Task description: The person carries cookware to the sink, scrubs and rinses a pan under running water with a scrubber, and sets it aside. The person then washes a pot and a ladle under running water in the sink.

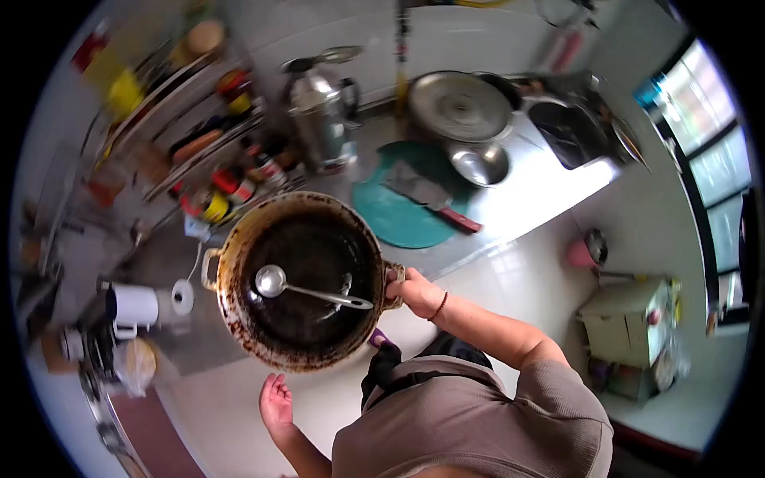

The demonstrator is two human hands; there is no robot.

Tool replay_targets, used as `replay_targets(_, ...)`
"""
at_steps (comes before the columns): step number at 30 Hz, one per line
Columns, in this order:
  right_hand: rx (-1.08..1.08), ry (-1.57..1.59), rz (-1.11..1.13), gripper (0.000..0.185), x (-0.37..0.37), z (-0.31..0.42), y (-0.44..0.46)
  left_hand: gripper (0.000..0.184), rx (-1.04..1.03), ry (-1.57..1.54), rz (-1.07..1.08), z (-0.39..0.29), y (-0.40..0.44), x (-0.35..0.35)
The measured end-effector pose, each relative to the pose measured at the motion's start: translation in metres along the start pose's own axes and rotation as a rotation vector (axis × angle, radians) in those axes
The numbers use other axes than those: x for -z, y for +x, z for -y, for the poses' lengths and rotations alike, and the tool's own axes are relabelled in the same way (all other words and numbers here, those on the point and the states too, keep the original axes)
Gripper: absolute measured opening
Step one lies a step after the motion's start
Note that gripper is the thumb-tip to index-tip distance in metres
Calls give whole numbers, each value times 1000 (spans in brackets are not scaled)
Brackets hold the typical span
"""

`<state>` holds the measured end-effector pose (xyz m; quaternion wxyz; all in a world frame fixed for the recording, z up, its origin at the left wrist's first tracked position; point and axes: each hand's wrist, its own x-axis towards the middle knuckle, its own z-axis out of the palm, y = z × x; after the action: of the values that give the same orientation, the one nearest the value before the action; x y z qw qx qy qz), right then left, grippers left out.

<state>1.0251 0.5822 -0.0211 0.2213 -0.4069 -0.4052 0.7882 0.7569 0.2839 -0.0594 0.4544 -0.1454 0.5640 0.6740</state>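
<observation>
Your left hand [276, 402] was free, fingers loosely curled, off the pot [303, 209] at 6 o'clock. Your right hand [417, 293] gripped its 3 o'clock handle [392, 303], ladle [319, 295] inside. One-sided hold risked tilt, ladle sliding; swinging toward 2 o'clock risked bumping the board [382, 217] and knife [424, 193].

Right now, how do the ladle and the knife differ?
Place: the ladle is inside the pot; the knife lies on the green board, handle reaching past its edge.
Shape: the ladle has a small round scoop; the knife has a broad flat blade.
Handle: the ladle's is silvery; the knife's is red.
Shared: neither is in a hand.
</observation>
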Motion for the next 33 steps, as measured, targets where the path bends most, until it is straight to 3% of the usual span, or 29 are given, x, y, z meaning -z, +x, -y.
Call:
replay_targets(3, 67, 98, -3, 15, 48, 17, -44, 22, -3, 23, 70, 16, 6, -30)
replay_targets(8, 130, 149, -132, 17, 146, 44, -129, 19, 7, 126, 189, 66, 19, -105)
replay_targets(11, 124, 174, -223, 18, 215, 70, -159, 20, -4, 181, 194, 103, -12, -201)
replay_targets(15, 201, 206, -367, 20, 299, 81, -210, 21, 141, 273, 411, 178, -32, -287)
replay_targets(20, 237, 200, -578, 26, 382, 104, -254, 18, 236, 377, 516, 242, -53, -381)
replay_targets(23, 225, 282, -725, 31, 448, 87, -257, 17, 241, 446, 535, 264, -58, -439)
replay_targets(33, 190, 262, -766, 24, 565, 148, -237, 18, 235, 380, 730, 331, -10, -644)
